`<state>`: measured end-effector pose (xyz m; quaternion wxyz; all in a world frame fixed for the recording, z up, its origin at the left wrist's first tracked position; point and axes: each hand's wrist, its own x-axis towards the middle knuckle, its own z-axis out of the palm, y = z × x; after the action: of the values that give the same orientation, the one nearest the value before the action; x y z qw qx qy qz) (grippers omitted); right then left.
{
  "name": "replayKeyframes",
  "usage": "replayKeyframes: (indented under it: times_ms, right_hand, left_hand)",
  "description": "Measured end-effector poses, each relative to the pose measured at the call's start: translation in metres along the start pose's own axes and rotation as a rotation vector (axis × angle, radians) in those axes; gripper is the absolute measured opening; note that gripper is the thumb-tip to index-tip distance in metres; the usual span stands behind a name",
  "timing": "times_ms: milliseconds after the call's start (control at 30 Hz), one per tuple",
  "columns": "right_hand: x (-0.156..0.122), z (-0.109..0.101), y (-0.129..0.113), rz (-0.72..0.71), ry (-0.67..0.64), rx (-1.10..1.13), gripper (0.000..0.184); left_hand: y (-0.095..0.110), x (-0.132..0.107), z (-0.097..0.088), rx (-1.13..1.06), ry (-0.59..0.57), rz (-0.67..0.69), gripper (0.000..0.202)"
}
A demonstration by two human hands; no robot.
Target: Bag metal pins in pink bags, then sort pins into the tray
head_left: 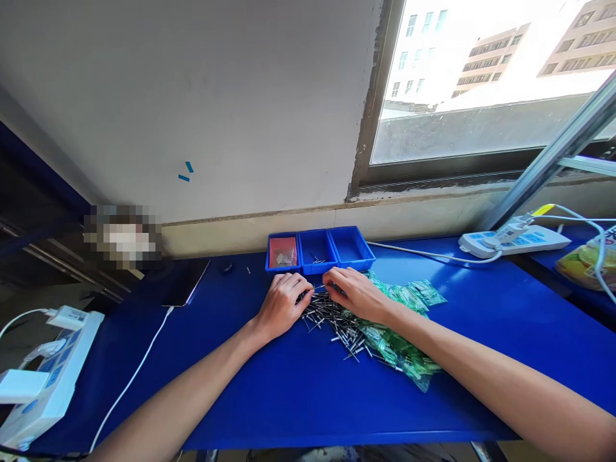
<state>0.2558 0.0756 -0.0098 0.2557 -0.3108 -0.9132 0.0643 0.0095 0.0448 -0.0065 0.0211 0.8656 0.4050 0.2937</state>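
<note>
My left hand (285, 303) and my right hand (359, 294) are close together over the desk, fingers pinched. A thin metal pin (319, 287) spans the gap between my fingertips, one end at each hand. Under and in front of them spreads a loose pile of thin metal pins (347, 332), dark shafts mixed with silvery ends. Small clear green plastic bags (402, 346) lie heaped beneath my right forearm, partly hidden by it. Just beyond my hands stands a blue three-part tray (321, 269). Its left section holds a red packet (283, 251), the middle one a few pins (316, 259).
On the blue desk (260, 398), a phone (187, 282) lies at left with a white cable. White power strips stand at far left (55, 378) and back right (520, 242). A metal frame (553, 151) slants up at right. The wall and window (481, 128) bound the back.
</note>
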Motion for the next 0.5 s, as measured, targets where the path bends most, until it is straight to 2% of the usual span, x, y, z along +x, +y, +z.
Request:
replayKeyframes:
  times_ms: [500]
  right_hand:
    - [-0.0001,-0.0034,-0.0014,-0.016,-0.024,0.025,0.006]
  left_hand:
    - [-0.0002,0.0001,0.0004,0.003,0.015,-0.008,0.013]
